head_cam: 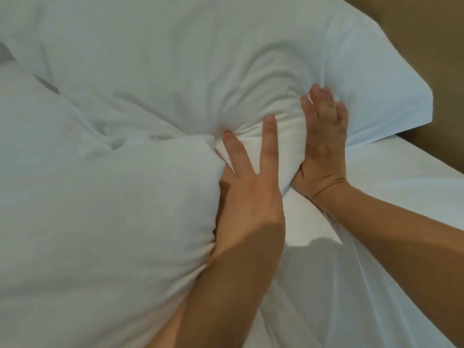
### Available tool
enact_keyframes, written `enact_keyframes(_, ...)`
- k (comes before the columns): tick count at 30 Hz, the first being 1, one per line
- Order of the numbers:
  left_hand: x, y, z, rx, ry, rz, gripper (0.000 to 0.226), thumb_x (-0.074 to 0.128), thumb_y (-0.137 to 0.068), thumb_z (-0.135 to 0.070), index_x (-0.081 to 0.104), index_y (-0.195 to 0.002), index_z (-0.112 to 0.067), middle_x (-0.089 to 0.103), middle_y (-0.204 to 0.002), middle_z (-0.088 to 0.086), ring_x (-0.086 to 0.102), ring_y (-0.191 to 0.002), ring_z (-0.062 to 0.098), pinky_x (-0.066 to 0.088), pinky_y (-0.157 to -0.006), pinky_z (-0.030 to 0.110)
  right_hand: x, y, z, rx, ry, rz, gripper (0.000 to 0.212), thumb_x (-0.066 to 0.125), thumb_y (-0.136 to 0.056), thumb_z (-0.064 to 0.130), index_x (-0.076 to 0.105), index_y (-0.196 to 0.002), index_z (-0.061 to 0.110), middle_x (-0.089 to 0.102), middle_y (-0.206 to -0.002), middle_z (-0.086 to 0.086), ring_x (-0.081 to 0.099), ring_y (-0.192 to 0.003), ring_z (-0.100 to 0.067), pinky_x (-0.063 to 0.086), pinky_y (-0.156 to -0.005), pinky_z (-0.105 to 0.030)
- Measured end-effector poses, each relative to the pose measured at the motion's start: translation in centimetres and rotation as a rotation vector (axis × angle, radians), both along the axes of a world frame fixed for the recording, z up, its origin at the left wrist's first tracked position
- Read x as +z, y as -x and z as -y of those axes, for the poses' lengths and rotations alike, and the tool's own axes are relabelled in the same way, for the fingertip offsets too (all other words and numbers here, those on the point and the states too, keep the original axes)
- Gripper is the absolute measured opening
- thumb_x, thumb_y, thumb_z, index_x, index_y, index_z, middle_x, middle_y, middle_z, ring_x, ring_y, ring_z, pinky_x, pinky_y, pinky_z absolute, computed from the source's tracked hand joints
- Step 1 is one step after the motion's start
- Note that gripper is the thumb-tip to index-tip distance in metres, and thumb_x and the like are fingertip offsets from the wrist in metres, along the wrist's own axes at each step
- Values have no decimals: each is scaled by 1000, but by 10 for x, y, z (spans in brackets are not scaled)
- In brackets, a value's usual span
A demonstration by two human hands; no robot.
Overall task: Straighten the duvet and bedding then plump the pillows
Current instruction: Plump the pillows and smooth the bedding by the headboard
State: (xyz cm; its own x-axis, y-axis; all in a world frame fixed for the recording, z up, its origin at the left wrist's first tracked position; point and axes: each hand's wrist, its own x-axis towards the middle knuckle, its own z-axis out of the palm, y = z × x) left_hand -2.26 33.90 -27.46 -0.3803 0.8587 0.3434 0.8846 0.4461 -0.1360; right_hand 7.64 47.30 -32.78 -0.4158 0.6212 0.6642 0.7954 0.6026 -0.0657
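plump white cotton pillow (150,79) lies at bed head on white sheet (376,222). left hand (248,187) and right hand (324,144), fingers straight, press its end. soft, light; grip corners.

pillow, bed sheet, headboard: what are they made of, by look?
Pillow: white woven cloth, matte, probably cotton; creases radiate from the pressing left hand and right hand, so the fill is soft.
Bed sheet: similar smooth white cloth.
Headboard: tan, flat; material unclear.
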Motion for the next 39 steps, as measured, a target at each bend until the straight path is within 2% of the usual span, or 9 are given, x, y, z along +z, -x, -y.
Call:
enact_keyframes(3, 5, 8, -9, -38, 152, 99, 108, 74, -71, -39, 13, -155, -11, 42, -134, 35, 48, -115, 58, 49, -92, 55, 5, -2, 1, 35, 87, 49, 80, 65, -81, 27, 24, -147, 7, 27, -155, -17, 22, -146, -32, 9, -121, -49)
enact_keyframes(9, 28, 19, -35, -88, 399, 130, 101, 66, -80, -39, 6, -153, -4, 37, -131, 34, 56, -102, 53, 49, -89, 56, 39, -26, -8, 300, 322, 232, 88, 60, -69, 23, 31, -149, 3, 25, -157, -20, 21, -147, -34, 12, -120, -49)
enact_keyframes(15, 21, -2, -37, 3, 499, 91, 80, 69, -73, -22, 39, -145, -4, 56, -113, 30, 58, -91, 62, 54, -78, 56, 42, -48, -35, 383, 366, 312, 71, 54, -59, 37, 44, -125, 17, 45, -131, -9, 49, -116, -36, 28, -100, -42)
enact_keyframes(20, 2, -8, -49, 120, 563, -3, 65, 22, -84, -7, 4, -144, 12, 38, -118, 31, 56, -98, 64, 53, -83, 59, 31, -32, -49, 376, 274, 262, 58, 65, -50, 32, 43, -103, 21, 52, -100, -6, 45, -90, -29, 29, -82, -40)
enact_keyframes(25, -10, -12, -44, -5, 477, -283, 68, 15, -83, -7, -11, -139, 22, 37, -117, 31, 56, -98, 64, 53, -84, 58, 28, -32, -52, 395, 233, 215, 49, 63, -53, 28, 44, -98, 22, 49, -95, -4, 44, -86, -27, 29, -76, -39)
enact_keyframes(30, -9, -15, -38, 114, 634, -213, 60, 27, -84, -6, 25, -141, 14, 48, -107, 29, 61, -85, 59, 55, -75, 57, 37, -22, -28, 269, 398, 281, 35, 70, -52, 22, 59, -86, 19, 56, -81, -4, 54, -75, -29, 31, -71, -38)
enact_keyframes(33, 8, -16, -23, 69, 736, -59, 58, 47, -71, -10, 57, -127, 5, 67, -97, 19, 64, -62, 49, 57, -59, 53, 87, -21, 1, 191, 615, 377, 21, 58, -78, 19, 66, -97, 22, 66, -96, -3, 61, -94, -30, 38, -84, -39)
enact_keyframes(37, 107, -19, 5, -236, 845, 77, 62, 50, -88, -10, 32, -147, 0, 48, -137, 18, 63, -105, 34, 53, -85, 41, 157, -40, 52, 111, 882, 501, 30, 49, -90, 17, 62, -117, 23, 64, -121, -2, 60, -111, -25, 41, -92, -32)
enact_keyframes(39, 179, -26, 9, -406, 798, 98, 51, 52, -90, -11, 40, -139, -5, 50, -135, 15, 58, -113, 32, 48, -90, 40, 215, -61, 61, 59, 966, 420, 33, 50, -91, 21, 60, -123, 24, 62, -124, -3, 60, -112, -26, 45, -92, -31)
